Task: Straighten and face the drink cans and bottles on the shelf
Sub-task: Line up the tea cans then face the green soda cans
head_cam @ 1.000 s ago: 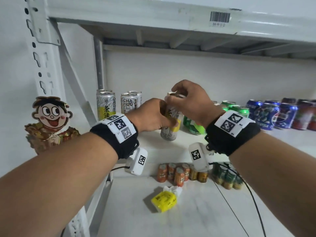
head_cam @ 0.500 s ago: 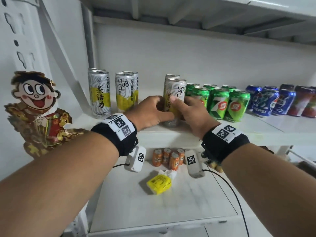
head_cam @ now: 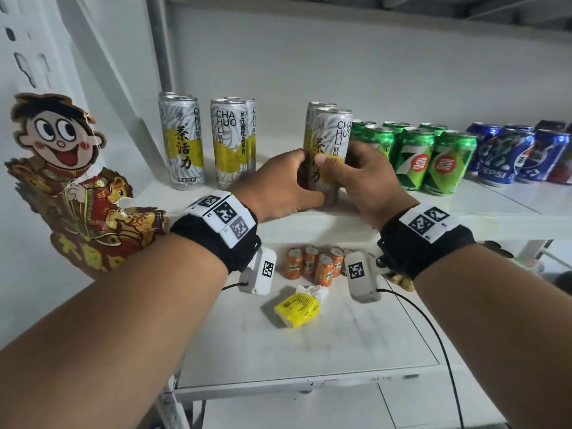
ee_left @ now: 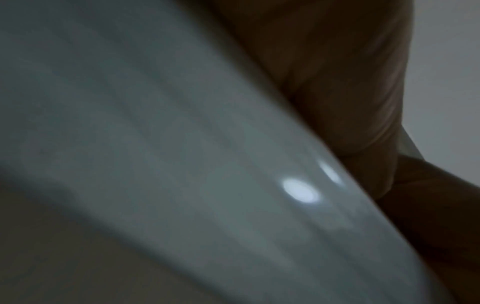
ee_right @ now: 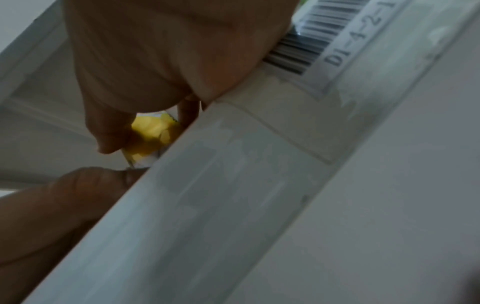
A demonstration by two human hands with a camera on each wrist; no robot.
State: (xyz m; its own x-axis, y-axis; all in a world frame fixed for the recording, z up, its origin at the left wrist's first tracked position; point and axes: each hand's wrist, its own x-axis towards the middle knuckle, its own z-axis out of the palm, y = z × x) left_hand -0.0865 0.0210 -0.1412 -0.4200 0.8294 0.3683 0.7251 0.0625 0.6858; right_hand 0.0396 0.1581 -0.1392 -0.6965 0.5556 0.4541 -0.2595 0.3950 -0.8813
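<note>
Where the two hands meet at the front of the shelf (head_cam: 464,218), clasps the tall silver-and-yellow can (head_cam: 332,134) from both sides: left hand (head_cam: 278,184) curled round its left flank, right hand (head_cam: 368,181) curled round its right, with the thumb laid across the printed face. Holds the long axis upright. Cannot tell whether the base rests on the board or sits just above it, since the fingers hide it. Puts both hands equally near, so probably leaves a turn about that upright axis to either one.

Stands directly in front of a second like can (head_cam: 320,104), just beside the green cans (head_cam: 414,159) on the right. Leaves a clear gap to the two other tall cans (head_cam: 232,140) on the left.

Shows black characters on a yellow patch toward the front, with the letters CHA HUO LI running down the right side. Looks nearly faced, perhaps needing a small twist. Appears undented.

From the right wrist, glimpses only a yellow patch of the can between thumb and fingers, above the shelf's front lip.
</note>
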